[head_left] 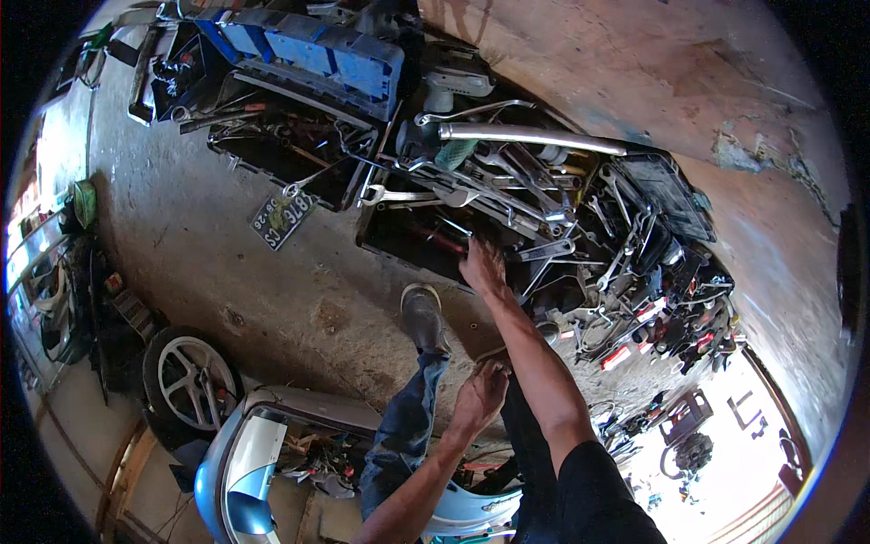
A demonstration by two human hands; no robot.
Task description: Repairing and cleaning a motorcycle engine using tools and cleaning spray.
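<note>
My right hand (483, 264) reaches down over the near edge of an open black toolbox (417, 263). Its fingers are bent together, and their tips meet the end of a thin silver rod (454, 226); a firm hold on it cannot be made out. A red-handled tool (439, 238) lies just left of the fingers. Spanners, among them an open-ended wrench (399, 194), are heaped above and right of this hand. Lower down, in front of my legs, my left hand (482, 395) is closed, and whatever is in it is hidden.
A long silver bar (535, 137) lies across the tool heap. A blue-lidded toolbox (317, 63) stands open at the upper left, with a number plate (283, 218) on the floor beside it. A spoked wheel (190, 379) and a light-blue motorcycle (237, 471) are at the lower left.
</note>
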